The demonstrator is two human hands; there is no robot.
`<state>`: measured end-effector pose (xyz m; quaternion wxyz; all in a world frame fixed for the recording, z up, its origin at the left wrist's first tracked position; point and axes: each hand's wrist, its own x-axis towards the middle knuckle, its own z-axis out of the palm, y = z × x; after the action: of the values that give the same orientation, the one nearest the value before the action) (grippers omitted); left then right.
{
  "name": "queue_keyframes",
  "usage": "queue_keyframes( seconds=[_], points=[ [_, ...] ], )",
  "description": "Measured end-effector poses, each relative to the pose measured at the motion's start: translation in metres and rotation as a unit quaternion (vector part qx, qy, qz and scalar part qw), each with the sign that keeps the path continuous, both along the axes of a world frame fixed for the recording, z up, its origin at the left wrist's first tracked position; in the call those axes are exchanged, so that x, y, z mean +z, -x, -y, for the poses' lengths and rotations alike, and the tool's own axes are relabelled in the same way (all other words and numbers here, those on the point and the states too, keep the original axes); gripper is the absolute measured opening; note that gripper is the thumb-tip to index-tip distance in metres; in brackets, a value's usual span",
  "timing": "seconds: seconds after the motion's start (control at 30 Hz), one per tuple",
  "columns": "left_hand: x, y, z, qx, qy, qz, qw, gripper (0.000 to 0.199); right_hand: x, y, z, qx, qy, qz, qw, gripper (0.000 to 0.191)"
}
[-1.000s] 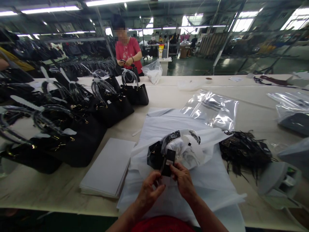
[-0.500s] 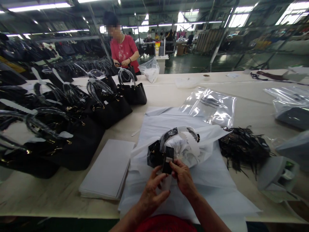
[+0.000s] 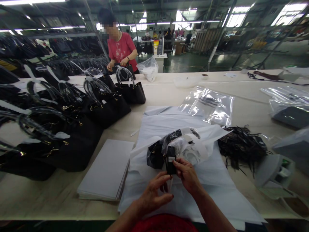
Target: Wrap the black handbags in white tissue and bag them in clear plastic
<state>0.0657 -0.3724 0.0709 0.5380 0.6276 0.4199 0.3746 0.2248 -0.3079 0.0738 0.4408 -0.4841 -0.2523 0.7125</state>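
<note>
Across the pale bench (image 3: 164, 91), the right hand (image 3: 188, 175) pinches a black tag (image 3: 171, 161); the left hand's (image 3: 154, 193) thumb and fingers sit apart below.

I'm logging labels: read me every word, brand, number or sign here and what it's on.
No text is readable.
White label on the black tag in the right hand: too small.
Green patch on the white holder: blurred.
Yellow-and-white container in the background: too blurred.

Bags (image 3: 72, 145) stand left of the paper stack (image 3: 106, 169), the tag pile (image 3: 242, 145) right of the tissue sheets (image 3: 202, 193).
</note>
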Motion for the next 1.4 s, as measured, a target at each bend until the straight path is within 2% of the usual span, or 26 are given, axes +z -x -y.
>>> queue_keyframes(
  seconds=[0.17, 0.27, 0.4, 0.5, 0.6, 0.7, 0.83, 0.97, 1.1, 1.17, 1.27, 1.4],
  points=[
    [0.0, -0.004, 0.003, -0.003, 0.026, -0.016, 1.0, 0.064, -0.005, 0.015, 0.007, -0.017, 0.01, -0.036, 0.999, 0.036],
    [0.006, -0.005, 0.001, 0.013, 0.035, -0.023, 0.999, 0.065, -0.011, 0.019, 0.014, -0.009, 0.008, -0.041, 0.999, 0.038],
    [0.019, 0.0, -0.007, 0.038, 0.029, -0.038, 0.998, 0.053, -0.021, 0.016, 0.023, 0.05, -0.056, -0.021, 0.997, 0.036],
    [0.027, 0.005, -0.012, 0.037, 0.021, -0.05, 0.998, 0.05, -0.023, 0.013, 0.025, 0.109, -0.122, 0.02, 0.986, 0.038],
    [0.027, 0.01, -0.013, 0.056, 0.027, -0.084, 0.994, 0.048, -0.017, 0.01, 0.021, 0.154, -0.203, 0.073, 0.964, 0.034],
    [0.021, 0.014, -0.015, 0.073, 0.029, -0.088, 0.993, 0.046, -0.012, 0.008, 0.017, 0.184, -0.244, 0.123, 0.944, 0.025],
    [0.017, 0.019, -0.02, 0.07, -0.005, -0.097, 0.993, 0.04, -0.015, 0.008, 0.013, 0.159, -0.269, 0.195, 0.93, 0.018],
    [0.02, 0.019, -0.027, 0.053, -0.025, -0.127, 0.99, 0.032, -0.022, 0.01, 0.009, 0.131, -0.291, 0.201, 0.926, 0.015],
    [0.018, 0.02, -0.031, 0.063, -0.047, -0.154, 0.985, 0.03, -0.023, 0.009, 0.007, 0.141, -0.329, 0.199, 0.912, 0.016],
    [0.018, 0.021, -0.033, 0.088, -0.056, -0.176, 0.979, 0.029, -0.02, 0.005, 0.006, 0.128, -0.321, 0.202, 0.916, 0.021],
    [0.02, 0.025, -0.033, 0.123, -0.066, -0.202, 0.969, 0.027, -0.016, -0.001, 0.004, 0.07, -0.256, 0.188, 0.946, 0.027],
    [0.025, 0.036, -0.02, 0.137, -0.015, -0.174, 0.975, 0.023, -0.014, -0.002, -0.001, 0.026, -0.17, 0.136, 0.976, 0.029]
  ],
)
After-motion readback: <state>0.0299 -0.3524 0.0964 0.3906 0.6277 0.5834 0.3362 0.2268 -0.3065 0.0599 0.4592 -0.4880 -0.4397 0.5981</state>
